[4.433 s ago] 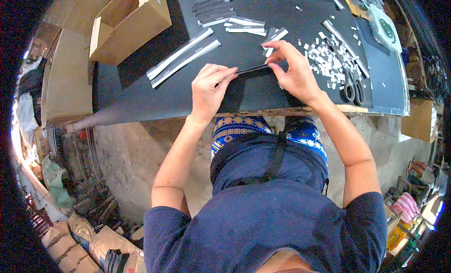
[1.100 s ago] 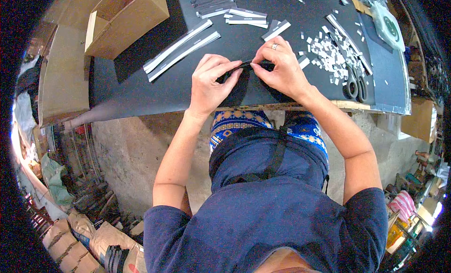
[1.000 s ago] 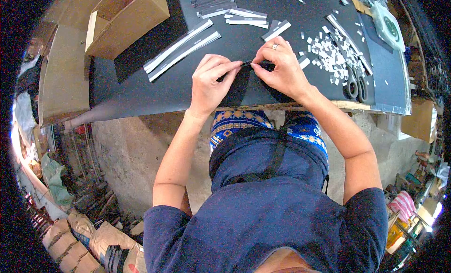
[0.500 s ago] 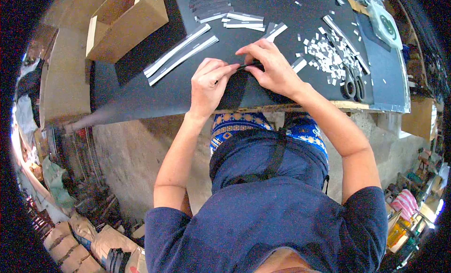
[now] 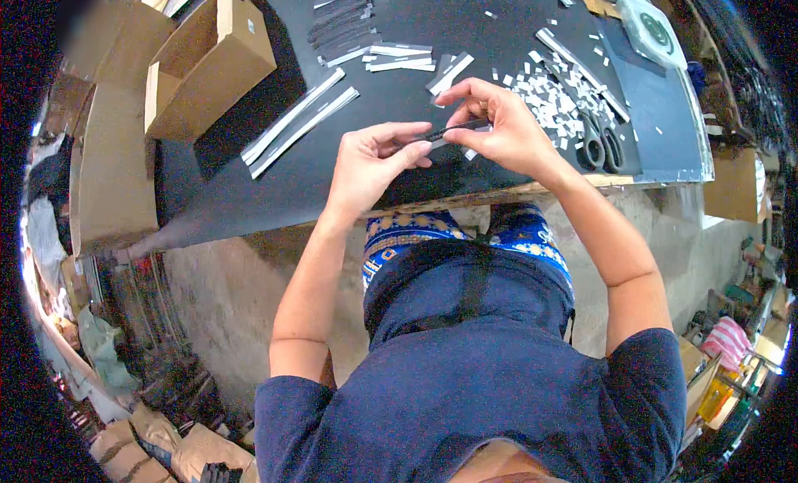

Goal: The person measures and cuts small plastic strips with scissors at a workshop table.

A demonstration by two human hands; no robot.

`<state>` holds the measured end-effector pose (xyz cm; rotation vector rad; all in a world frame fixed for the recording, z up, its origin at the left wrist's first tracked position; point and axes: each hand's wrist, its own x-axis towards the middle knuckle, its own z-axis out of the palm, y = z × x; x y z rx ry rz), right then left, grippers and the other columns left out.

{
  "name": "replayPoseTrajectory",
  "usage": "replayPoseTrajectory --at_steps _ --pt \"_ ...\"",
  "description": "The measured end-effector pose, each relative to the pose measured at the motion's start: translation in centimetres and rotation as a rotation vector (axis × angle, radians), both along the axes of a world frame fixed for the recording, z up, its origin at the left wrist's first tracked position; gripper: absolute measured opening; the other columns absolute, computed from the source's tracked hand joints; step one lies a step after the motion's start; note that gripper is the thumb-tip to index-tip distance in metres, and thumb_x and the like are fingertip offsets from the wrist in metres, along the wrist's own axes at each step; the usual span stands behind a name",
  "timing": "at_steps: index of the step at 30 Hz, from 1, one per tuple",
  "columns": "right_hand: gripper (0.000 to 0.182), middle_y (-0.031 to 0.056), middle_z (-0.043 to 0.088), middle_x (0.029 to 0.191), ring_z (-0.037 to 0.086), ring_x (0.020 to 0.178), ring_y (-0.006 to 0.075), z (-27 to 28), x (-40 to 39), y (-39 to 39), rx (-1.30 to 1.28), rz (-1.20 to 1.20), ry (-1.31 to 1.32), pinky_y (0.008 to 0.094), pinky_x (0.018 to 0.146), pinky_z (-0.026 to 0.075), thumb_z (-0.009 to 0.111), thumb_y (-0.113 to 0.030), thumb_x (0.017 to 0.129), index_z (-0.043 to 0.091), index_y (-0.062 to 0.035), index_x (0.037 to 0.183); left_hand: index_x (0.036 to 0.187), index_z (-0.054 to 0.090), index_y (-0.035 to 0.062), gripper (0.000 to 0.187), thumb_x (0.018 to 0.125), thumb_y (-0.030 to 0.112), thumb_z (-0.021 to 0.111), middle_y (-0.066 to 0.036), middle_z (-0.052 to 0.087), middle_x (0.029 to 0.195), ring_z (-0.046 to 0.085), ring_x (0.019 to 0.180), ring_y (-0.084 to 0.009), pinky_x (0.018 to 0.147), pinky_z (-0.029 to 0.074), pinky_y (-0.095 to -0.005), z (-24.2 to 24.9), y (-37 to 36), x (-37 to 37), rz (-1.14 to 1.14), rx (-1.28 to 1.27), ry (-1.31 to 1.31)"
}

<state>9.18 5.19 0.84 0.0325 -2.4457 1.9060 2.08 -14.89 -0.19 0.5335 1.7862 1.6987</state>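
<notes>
A thin black strip is held between my two hands, just above the near side of the black tabletop. My left hand pinches its left end between thumb and fingers. On the other end, the thumb and index finger of my right hand are closed. The fingers partly cover the strip. Beyond my left hand lie long black-and-white strips and shorter labelled strips. Past my right hand are a scatter of small white pieces and black-handled scissors.
An open cardboard box stands at the left of the black table. Rows of dark strips lie at the back. A clear plastic container sits at the far right. The table's near edge runs below my hands.
My left hand has opened from a tighter curl, its fingers now straighter along the strip. More of the strip shows between the hands. The view has shifted slightly, moving the tabletop items leftward.
</notes>
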Motion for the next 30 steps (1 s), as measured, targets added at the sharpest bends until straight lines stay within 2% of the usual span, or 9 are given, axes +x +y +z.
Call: replayPoseTrajectory --at_steps 4,6,7,14,15,16,19,24,30 --pt "0.034 0.0015 0.064 0.082 0.06 0.08 0.0066 0.2 1.0 0.3 -0.106 -0.028 0.01 0.0215 0.072 0.046 0.068 -0.001 0.08 0.057 -0.0037 0.112 0.11 0.067 -0.0012 0.024 0.087 0.007 0.067 -0.009 0.07 0.086 0.068 0.075 -0.0132 0.065 0.053 -0.0234 -0.4 1.5 1.0 -0.053 0.007 0.019" --pt "0.034 0.0079 0.064 0.104 0.063 0.081 0.0102 0.0 1.3 0.5 -0.067 -0.064 0.026 0.0245 0.071 0.051 0.067 0.004 0.076 0.058 0.0003 0.108 0.108 0.068 -0.0014 0.023 0.086 0.007 0.067 -0.009 0.071 0.086 0.068 0.074 -0.0136 0.065 0.053 -0.0234 -0.4 2.0 1.4 -0.013 -0.008 0.04" --pt "0.031 0.0014 0.064 0.084 0.061 0.082 0.0069 0.4 1.7 0.6 -0.064 -0.054 0.0 0.0223 0.072 0.048 0.068 -0.002 0.08 0.058 -0.0043 0.11 0.108 0.068 -0.0014 0.023 0.086 0.007 0.067 -0.009 0.071 0.086 0.068 0.074 -0.0136 0.065 0.053 -0.0234 -0.4 2.2 1.5 -0.02 -0.008 0.042" --pt "0.031 0.0013 0.065 0.084 0.061 0.082 0.007 0.2 2.8 1.3 -0.006 -0.078 -0.048 0.0231 0.074 0.048 0.068 -0.004 0.08 0.058 -0.0043 0.109 0.101 0.069 -0.0033 0.018 0.086 0.006 0.067 -0.01 0.071 0.086 0.068 0.074 -0.014 0.066 0.055 -0.0236 -0.5 3.3 1.6 -0.05 0.034 0.058" --pt "0.026 0.0064 0.067 0.081 0.065 0.076 0.0143 0.0 3.0 1.2 0.005 -0.142 0.049 0.0295 0.069 0.051 0.069 -0.004 0.077 0.061 -0.0023 0.102 0.1 0.069 -0.0037 0.017 0.086 0.005 0.068 -0.011 0.071 0.085 0.068 0.073 -0.0144 0.066 0.055 -0.024 -0.4 3.5 1.5 -0.061 0.041 0.02" --pt "0.026 0.0064 0.067 0.081 0.065 0.076 0.0143 0.0 3.2 1.6 0.01 -0.157 0.049 0.0295 0.069 0.051 0.069 -0.004 0.077 0.061 -0.0023 0.102 0.1 0.069 -0.0037 0.017 0.086 0.005 0.068 -0.011 0.071 0.085 0.068 0.073 -0.0144 0.066 0.055 -0.024 -0.3 3.6 1.4 -0.076 0.046 0.019" --pt "0.023 0.0123 0.067 0.087 0.067 0.078 0.0205 0.3 4.5 3.9 0.238 -0.252 0.17 0.0315 0.07 0.052 0.07 -0.013 0.081 0.062 -0.0023 0.1 0.098 0.069 -0.0053 0.018 0.084 0.006 0.069 -0.012 0.07 0.083 0.068 0.07 -0.016 0.065 0.056 -0.0248 0.1 4.2 0.8 -0.044 0.021 -0.159" --pt "0.038 0.0156 0.062 0.099 0.058 0.096 0.0324 0.6 9.9 11.4 1.055 -0.47 0.107 0.0396 0.085 0.045 0.07 -0.008 0.075 0.056 -0.0039 0.11 0.101 0.068 -0.0029 0.023 0.084 0.012 0.071 -0.011 0.07 0.088 0.068 0.072 -0.0151 0.067 0.054 -0.0259 0.1 4.8 -0.6 -0.029 -0.005 -0.262" --pt "0.052 0.015 0.059 0.084 0.057 0.085 0.0318 1.7 12.1 12.1 0.9 -0.466 -0.284 0.0401 0.077 0.045 0.076 -0.014 0.071 0.052 -0.0045 0.116 0.102 0.068 -0.0031 0.025 0.085 0.015 0.07 -0.011 0.07 0.09 0.068 0.075 -0.0157 0.068 0.055 -0.026 0.3 6.9 -1.2 -0.064 0.012 -0.264"
